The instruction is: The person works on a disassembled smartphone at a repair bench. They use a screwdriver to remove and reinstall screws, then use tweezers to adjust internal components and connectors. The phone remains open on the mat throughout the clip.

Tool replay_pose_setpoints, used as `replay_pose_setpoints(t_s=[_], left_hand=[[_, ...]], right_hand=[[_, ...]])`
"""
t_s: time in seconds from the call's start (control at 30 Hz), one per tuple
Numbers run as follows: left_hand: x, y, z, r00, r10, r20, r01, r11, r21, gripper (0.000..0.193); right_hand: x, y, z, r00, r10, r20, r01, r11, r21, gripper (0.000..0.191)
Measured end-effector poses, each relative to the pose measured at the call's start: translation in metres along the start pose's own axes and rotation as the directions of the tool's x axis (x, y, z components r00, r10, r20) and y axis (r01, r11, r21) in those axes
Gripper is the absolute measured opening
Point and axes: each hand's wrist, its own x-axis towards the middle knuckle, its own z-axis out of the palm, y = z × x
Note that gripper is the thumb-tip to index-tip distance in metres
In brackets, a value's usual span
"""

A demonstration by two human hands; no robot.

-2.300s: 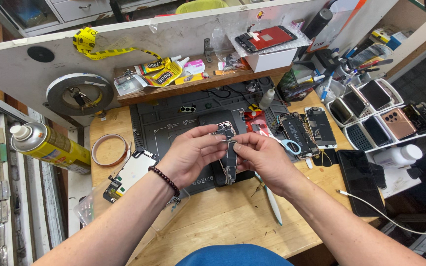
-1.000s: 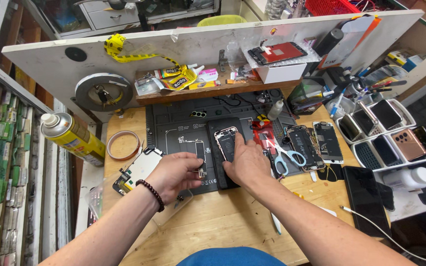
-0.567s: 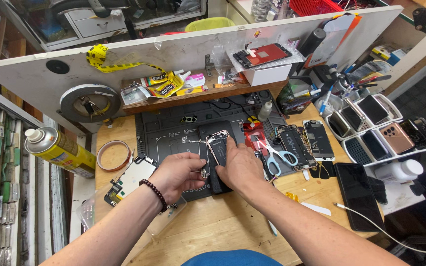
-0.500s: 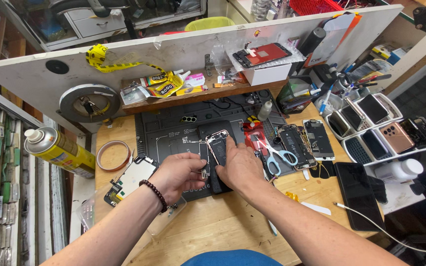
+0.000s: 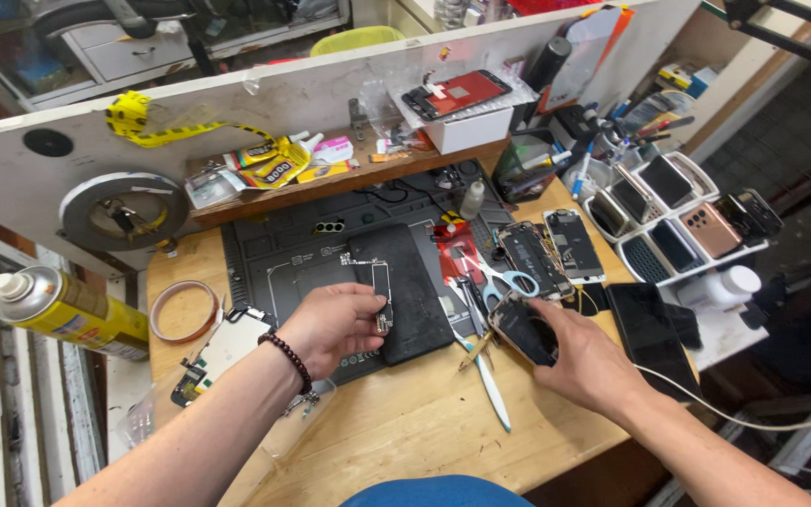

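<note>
My left hand pinches a narrow phone circuit board over the dark work mat, right beside a black rectangular pad. My right hand is off to the right on the wooden bench, gripping an opened phone housing with its inside facing up. A dark bead bracelet is on my left wrist. The two hands are apart.
A yellow spray can and a tape roll lie at the left. Blue-handled scissors, opened phones, a white tool, a black phone and a white rack of phones crowd the right. A shelf runs behind.
Both hands were together on the phone at the mat's centre. Now the right hand has carried the housing to the right, and the left hand holds the circuit board apart from it.
</note>
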Motion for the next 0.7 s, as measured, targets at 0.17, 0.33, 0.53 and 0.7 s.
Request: replay_pose_setpoints(t_s=[0.17,0.33,0.53,0.7], left_hand=[[0.005,0.005,0.009,1.0,-0.011,0.001,0.011,1.0,0.023,0.021],[0.009,0.006,0.008,1.0,0.021,0.022,-0.021,1.0,0.016,0.021],[0.011,0.008,0.005,1.0,0.017,0.019,-0.017,1.0,-0.005,0.018],[0.016,0.009,0.007,1.0,0.023,0.015,-0.023,1.0,0.003,0.017]], right_hand=[[-0.007,0.011,0.009,0.987,0.127,0.1,-0.12,0.99,-0.075,0.095],[0.002,0.008,0.003,0.977,0.167,0.131,-0.149,0.98,-0.134,0.097],[0.073,0.028,-0.007,0.963,0.108,-0.246,-0.115,0.993,-0.013,0.066],[0.13,0.03,-0.001,0.961,0.239,-0.139,-0.245,0.969,-0.031,0.078]])
